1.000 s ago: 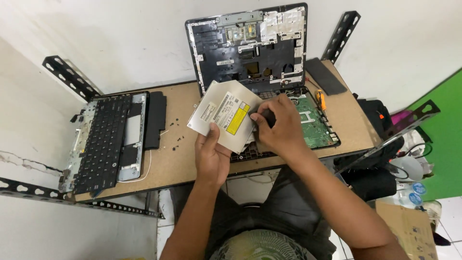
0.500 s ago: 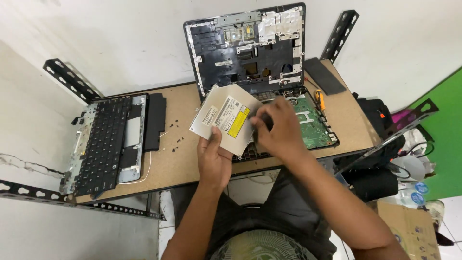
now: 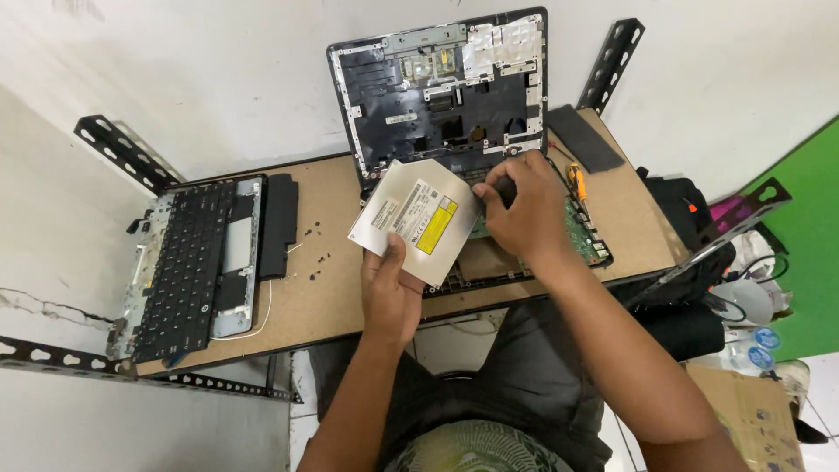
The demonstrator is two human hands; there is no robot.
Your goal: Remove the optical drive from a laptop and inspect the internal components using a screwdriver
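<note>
While the left hand (image 3: pixel 391 293) grips a flat silver optical drive (image 3: pixel 415 218) from below, thumb laid over its near edge and fingers curled under it, the right hand (image 3: pixel 524 214) is closed narrowly around a small dark tool, pressed against the drive's right edge. What kind of tool it is cannot be told, as the fingers cover most of it. The drive is held tilted above the front of the wooden table (image 3: pixel 332 297), between the two hands and just in front of the opened laptop base (image 3: pixel 441 96).

On the drive's upper face, just beyond the left thumb, sits a yellow rectangular label (image 3: pixel 435 229), with a white label beside it toward the left corner. Under the right hand lies a green circuit board (image 3: pixel 581 232) in the lower shell of the laptop, and just past the right knuckles an orange-handled tool (image 3: pixel 577 182) rests near the board. Farther right of that hand a flat dark panel (image 3: pixel 584 138) lies on the table's corner.

Well to the left of the left hand lies a removed black keyboard (image 3: pixel 183 262) in its silver frame, with a long black strip (image 3: pixel 280 225) beside it. Small dark screws (image 3: pixel 316 253) are scattered on the table between that strip and the left hand. Below and right of the right forearm, a brown cardboard box (image 3: pixel 752 411) sits on the floor.
</note>
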